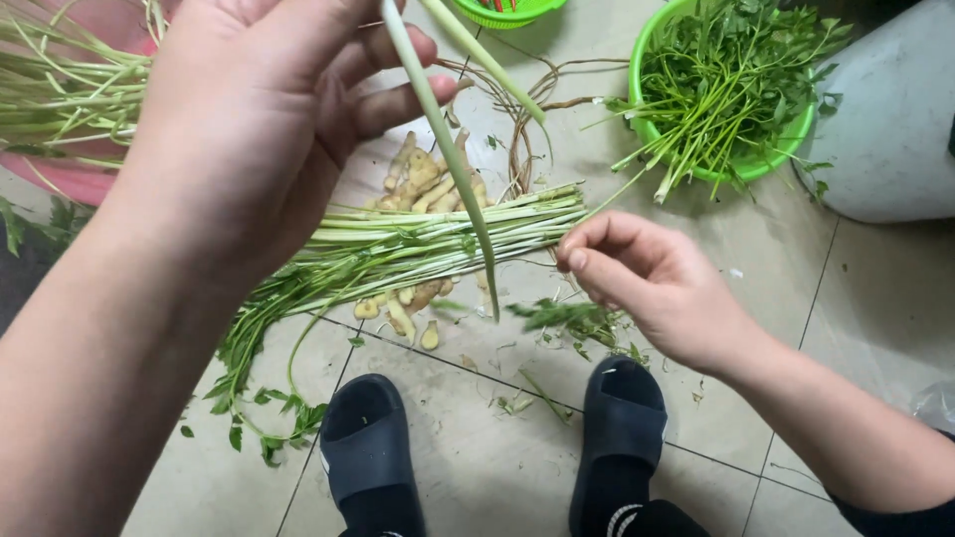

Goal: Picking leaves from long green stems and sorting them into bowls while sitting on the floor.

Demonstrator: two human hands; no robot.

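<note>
The left hand (254, 119) was up high and close to the camera, fingers curled round a long pale green stalk (443, 149) that hung down from it, tip dangling over the floor, held up, it seemed, so its length could be worked along. The right hand (647, 283) sat lower, thumb and fingers pinched shut on a leafy sprig (567, 316) just by the stalk's lower end, which looked like leaf coming off stem. Below, a bundle (438, 234) of stripped stems lay flat on the tiled floor (477, 467), ends lined up to the right, leafy tops trailing left: sorted work laid in one direction. Under the bundle, knobbly ginger pieces (418, 179) were scattered, some above it, some below. A green basket (731, 164) stood well off to the upper right, heaped with leafy greens (726, 80), within reach of the right hand. At upper left a red tub (70, 179) carried more stalks. Brown stringy roots (527, 109) curled beyond the ginger. Two dark slippers (363, 438) pointed up from the bottom edge, either side of the work, with leaf scraps strewn between. The floor was pale tile with dark grout, and a grey rounded container (895, 109) filled the upper right corner.
</note>
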